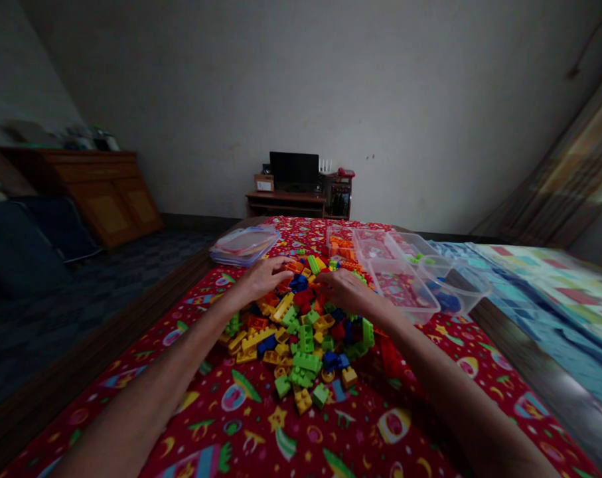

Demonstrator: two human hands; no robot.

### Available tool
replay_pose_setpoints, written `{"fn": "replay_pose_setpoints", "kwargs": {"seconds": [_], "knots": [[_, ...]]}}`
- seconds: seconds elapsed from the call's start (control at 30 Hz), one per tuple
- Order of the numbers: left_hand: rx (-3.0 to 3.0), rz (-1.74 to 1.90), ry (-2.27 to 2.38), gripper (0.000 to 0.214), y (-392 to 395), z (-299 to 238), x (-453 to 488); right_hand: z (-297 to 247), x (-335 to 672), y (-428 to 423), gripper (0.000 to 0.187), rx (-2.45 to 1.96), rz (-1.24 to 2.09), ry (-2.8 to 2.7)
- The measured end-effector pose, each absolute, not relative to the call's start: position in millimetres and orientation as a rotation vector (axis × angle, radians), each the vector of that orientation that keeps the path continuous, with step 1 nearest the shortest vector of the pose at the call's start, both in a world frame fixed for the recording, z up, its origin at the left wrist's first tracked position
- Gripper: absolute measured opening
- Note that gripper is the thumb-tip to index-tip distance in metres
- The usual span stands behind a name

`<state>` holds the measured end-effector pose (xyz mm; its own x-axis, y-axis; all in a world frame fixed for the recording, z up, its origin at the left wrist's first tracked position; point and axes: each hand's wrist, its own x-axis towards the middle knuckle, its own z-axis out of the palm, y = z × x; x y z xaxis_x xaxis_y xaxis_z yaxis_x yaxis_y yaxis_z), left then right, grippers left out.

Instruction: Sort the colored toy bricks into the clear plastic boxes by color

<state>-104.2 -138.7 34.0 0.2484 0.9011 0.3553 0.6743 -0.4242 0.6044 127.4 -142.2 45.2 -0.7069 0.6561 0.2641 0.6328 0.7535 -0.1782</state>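
A heap of toy building bricks (306,337) in yellow, green, blue, red and orange lies on the red patterned cloth. At the far left of the heap is my left hand (265,277), its fingers apart and slightly bent over orange bricks, with nothing visible in them. My right hand (344,290) reaches in from the other side, back upwards. Its fingers stretch left over red and orange bricks; the undersides of the fingers are hidden. Both hands touch or hover just above the far part of the heap.
Clear plastic boxes (420,312) stand right of the heap; one holds orange bricks (341,247), another a few green pieces. A round clear tub (472,292) holds blue bricks (447,302). Stacked lids (245,244) lie at the back left. A bed (529,299) adjoins the table's right side.
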Motion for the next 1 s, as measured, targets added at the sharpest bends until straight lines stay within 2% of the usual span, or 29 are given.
{"fn": "replay_pose_setpoints", "kwargs": {"seconds": [0.1,0.23,0.43,0.73,0.87,1.0], "knots": [[2.154,0.961,1.422,0.043,-141,36,-101,52,132,-143,0.022,-1.066,0.116,-2.630],[2.187,0.952,1.500,0.042,-144,37,-98,56,137,-144,0.018,-0.901,0.254,-2.725],[2.295,0.874,1.585,0.037,-143,36,-96,53,138,-149,0.036,-0.873,0.279,-2.835],[2.409,0.736,1.621,0.036,-141,35,-95,40,108,-160,0.023,-0.528,0.112,-2.722],[2.415,0.708,1.629,0.034,-140,33,-95,33,101,-161,0.018,-0.623,-0.056,-2.732],[2.505,0.711,1.584,0.029,-139,31,-96,48,122,-155,0.022,-0.788,-0.142,-2.529]]}}
